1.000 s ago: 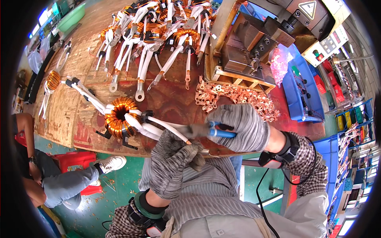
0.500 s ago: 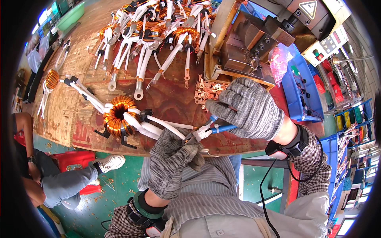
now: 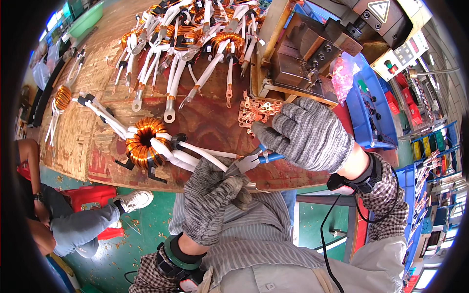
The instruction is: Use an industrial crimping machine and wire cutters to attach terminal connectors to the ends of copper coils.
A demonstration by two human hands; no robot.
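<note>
Left of the copper-wound coil (image 3: 141, 155), which lies near the front edge of a worn wooden bench (image 3: 205, 115), a person in jeans (image 3: 73, 227) sits low beside a red stool (image 3: 97, 198). Above that person, also left of the coil, a smaller coil (image 3: 62, 97) rests on the bench, with a green basin (image 3: 87, 22) farther back. Beyond the coil and slightly to its right, a heap of similar coils (image 3: 188, 36) spreads white leads tipped with metal lugs; small white tags among them are too small to read. Just right of the coil, the gloved left hand (image 3: 207, 200) has its grip closed on the coil's white lead (image 3: 207, 154). Farther right, the gloved right hand (image 3: 312, 136) holds blue-handled pliers (image 3: 270, 157), its grip loosely curled around the spread handles; their head meets the lead beside the left fingers, though whether the jaws bite cannot be told. Past the hands, right of and beyond the coil, copper terminals (image 3: 254, 111) lie piled before a metal press (image 3: 300, 53). A triangular warning label (image 3: 379, 10) marks the press; farthest right of the coil, past a blue bin (image 3: 369, 107), its pale control panel (image 3: 398, 58) carries lettering too small to make out.
</note>
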